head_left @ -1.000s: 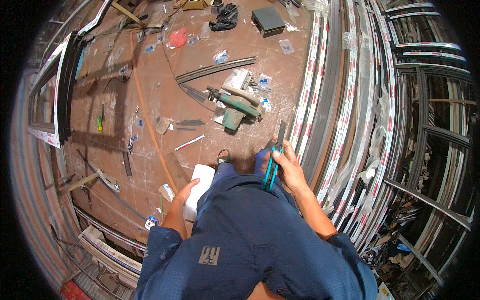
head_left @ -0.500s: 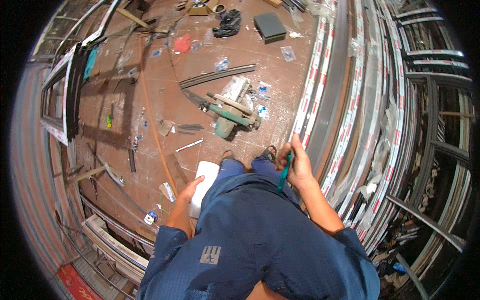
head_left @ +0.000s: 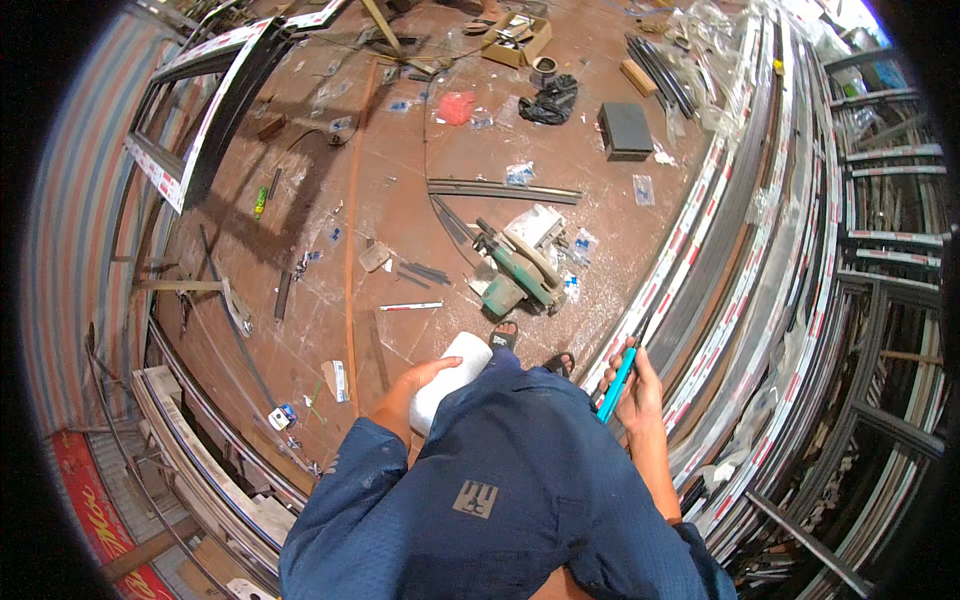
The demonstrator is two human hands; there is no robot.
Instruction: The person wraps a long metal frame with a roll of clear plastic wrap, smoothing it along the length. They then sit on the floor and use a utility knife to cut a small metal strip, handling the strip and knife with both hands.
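My left hand (head_left: 412, 390) is closed on a white, smooth, rolled-looking object (head_left: 452, 385), held beside my left thigh. Its lower end is partly hidden by my clothing, and I cannot tell its exact kind. In my right hand (head_left: 642, 392), out in front of my right hip, is a slim teal tool (head_left: 615, 388) with a narrow dark tip pointing away from me. The fingers wrap round its upper part. Past my sandalled feet, a green power saw (head_left: 515, 280) with a round blade or guard rests on the floor.
Long profiles (head_left: 690, 265) in red-and-white film lie along my right side. Beyond the saw are dark bars (head_left: 510, 191), a grey box (head_left: 626, 131), a black plastic bag (head_left: 550, 102) and a cardboard box (head_left: 520, 42). A window-like frame (head_left: 215, 95) leans at the far left.
The view has shifted, so the floor things appear farther right and my feet lower. My right hand has turned, and the teal tool now points up and forward. The white object stays in my left hand.
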